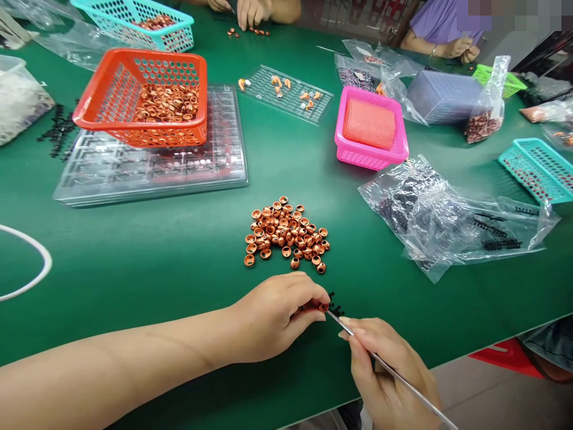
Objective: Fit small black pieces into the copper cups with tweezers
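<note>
Between thumb and forefinger, my left hand (282, 313) pinches one small copper-coloured cup (323, 307). My right hand (389, 364) is closed like a pen grip around a thin metal rod (407, 388). The rod's tip meets the pinched cup; whether it goes inside cannot be made out. Just behind the fingertips lie small black plastic pieces (336, 306), partly hidden by my left hand. Beyond my left hand, a loose pile of the same copper cups (284, 230) is spread on the green table (192, 251).
An orange basket (102, 89) of copper cups stands on stacked clear trays (156, 179). A pink basket (371, 158) holds a red block. Plastic bags (430, 215) with black pieces lie at right. Across the table, two other people's hands (250, 11) are at work.
</note>
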